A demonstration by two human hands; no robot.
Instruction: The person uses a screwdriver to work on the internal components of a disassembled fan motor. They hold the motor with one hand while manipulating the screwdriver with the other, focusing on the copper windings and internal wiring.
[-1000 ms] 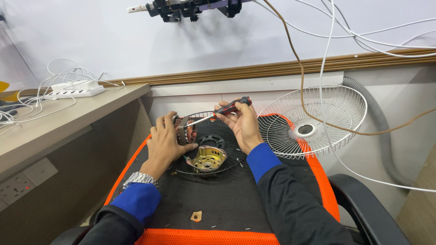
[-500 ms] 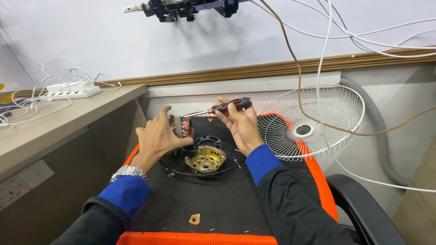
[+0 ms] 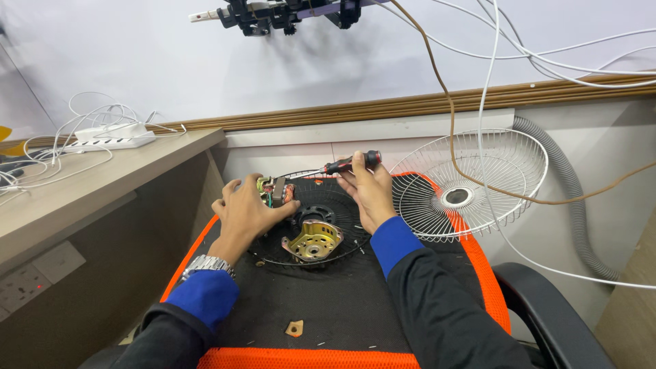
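My left hand grips a small fan motor with copper windings, held over a black wire fan guard. My right hand holds a red and black screwdriver, its shaft pointing left at the motor. A brass-coloured motor bracket lies in the guard just below both hands. All of this rests on a black seat with an orange edge.
A white wire fan guard leans against the wall at the right, beside a grey corrugated hose. White and brown cables hang down. A small tan piece lies on the seat. A power strip sits on the left desk.
Both hands shifted slightly toward the left, the left hand closing more around the motor. The screwdriver stays pointed at the motor.
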